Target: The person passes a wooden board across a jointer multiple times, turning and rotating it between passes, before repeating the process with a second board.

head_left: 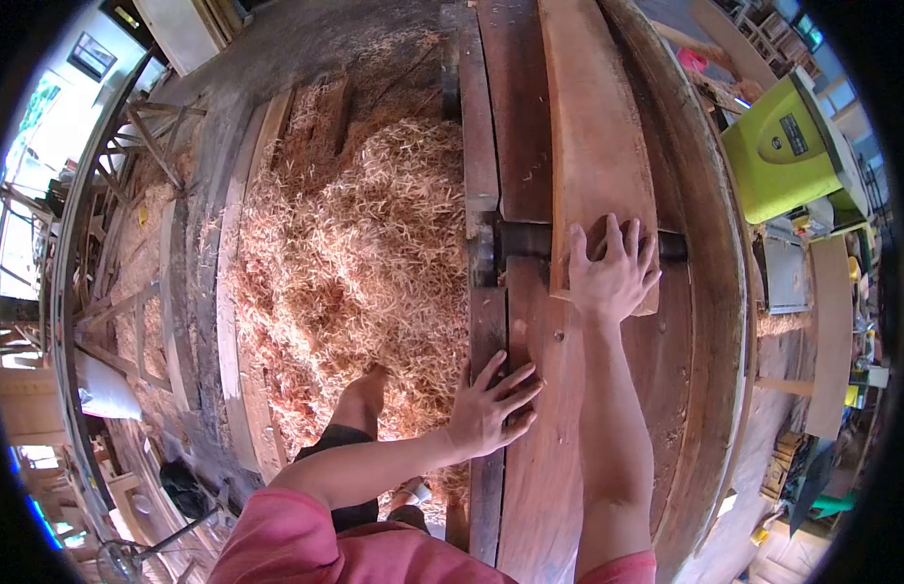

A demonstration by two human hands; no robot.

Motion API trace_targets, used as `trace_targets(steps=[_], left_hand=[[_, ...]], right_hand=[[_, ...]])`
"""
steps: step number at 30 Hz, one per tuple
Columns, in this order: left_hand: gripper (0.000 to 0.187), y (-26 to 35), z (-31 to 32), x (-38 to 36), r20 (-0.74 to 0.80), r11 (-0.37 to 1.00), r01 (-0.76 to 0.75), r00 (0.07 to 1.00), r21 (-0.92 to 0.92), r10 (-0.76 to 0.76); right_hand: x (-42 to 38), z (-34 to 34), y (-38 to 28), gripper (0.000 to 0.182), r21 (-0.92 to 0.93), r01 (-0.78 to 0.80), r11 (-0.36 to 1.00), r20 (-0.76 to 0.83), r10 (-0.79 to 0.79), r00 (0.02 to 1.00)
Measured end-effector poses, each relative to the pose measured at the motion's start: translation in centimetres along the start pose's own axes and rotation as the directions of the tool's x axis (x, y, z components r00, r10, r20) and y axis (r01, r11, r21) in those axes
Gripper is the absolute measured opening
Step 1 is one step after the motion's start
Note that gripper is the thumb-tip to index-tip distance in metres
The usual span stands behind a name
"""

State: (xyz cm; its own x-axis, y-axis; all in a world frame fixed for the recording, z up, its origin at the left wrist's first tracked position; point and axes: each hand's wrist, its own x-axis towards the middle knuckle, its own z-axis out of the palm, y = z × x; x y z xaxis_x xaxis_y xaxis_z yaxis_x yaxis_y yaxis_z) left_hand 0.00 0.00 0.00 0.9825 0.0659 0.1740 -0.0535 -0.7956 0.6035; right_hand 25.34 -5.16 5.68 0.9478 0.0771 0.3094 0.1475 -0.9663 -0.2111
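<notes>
A long reddish-brown plank (600,127) lies lengthwise on the wooden bed of a planing machine (544,389). Its near end reaches just past a dark cutter roller (527,239) set across the bed. On that near end rests my right hand (614,268), fingers spread and pressed down on the wood, the arm stretched forward. My left hand (493,409) lies with fingers apart on the left edge of the machine bed, holding nothing. How much of the roller lies under the plank is hidden.
A large heap of wood shavings (364,253) fills the floor left of the machine, around my legs. A thick wooden rail (719,292) runs along the right side. Beyond it are a green machine housing (785,146) and an upright board (830,336). Another person's arm (690,41) shows at upper right.
</notes>
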Motion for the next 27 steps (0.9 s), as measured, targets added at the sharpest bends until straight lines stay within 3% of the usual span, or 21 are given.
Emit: trace_targets(steps=[5, 8, 20, 27], left_hand=[[0.045, -0.2, -0.3, -0.1, -0.018, 0.994, 0.027, 0.999, -0.107, -0.029], [0.046, -0.1, -0.7, 0.3, 0.012, 0.999, 0.023, 1.000, -0.022, -0.023], [0.047, -0.4, -0.3, 0.0, -0.019, 0.998, 0.012, 1.000, -0.066, -0.013], [0.048, -0.5, -0.4, -0.1, 0.041, 0.999, 0.019, 0.999, -0.044, -0.017]], right_hand=[[0.6, 0.6, -1.0, 0.068, 0.027, 0.010, 1.000, -0.025, -0.009, 1.000], [1.3, 0.9, -1.2, 0.067, 0.010, 0.027, 1.000, -0.050, -0.027, 0.998], [2.9, 1.8, -2.3, 0.066, 0.010, 0.021, 1.000, -0.051, -0.021, 0.999], [4.0, 2.3, -2.9, 0.068, 0.007, 0.020, 1.000, -0.044, -0.020, 0.999]])
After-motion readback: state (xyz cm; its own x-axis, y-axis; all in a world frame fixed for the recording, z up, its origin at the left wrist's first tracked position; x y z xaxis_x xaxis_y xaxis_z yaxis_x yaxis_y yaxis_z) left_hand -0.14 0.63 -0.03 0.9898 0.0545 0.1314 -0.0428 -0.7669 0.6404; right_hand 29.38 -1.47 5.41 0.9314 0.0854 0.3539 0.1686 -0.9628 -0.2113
